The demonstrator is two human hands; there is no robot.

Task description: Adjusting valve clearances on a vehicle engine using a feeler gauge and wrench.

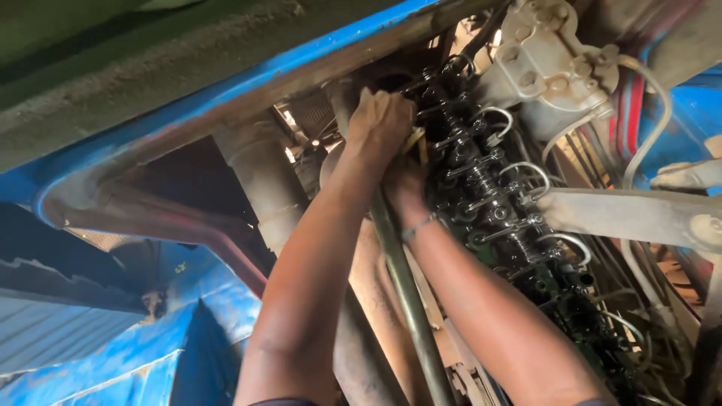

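Under the tilted blue cab (226, 90), both hands work at the side of the open engine (496, 203). His left hand (380, 120) is curled shut over a yellowish rag (414, 143), pressed against the oily rocker gear. Just below it, touching, the right hand (402, 184) reaches in beside a long steel bar (402, 286); I cannot tell whether it grips anything. With the valve cover off and springs and thin fuel pipes (526, 173) bare, I judge the work mid-way: the engine stands stripped, nothing refitted.
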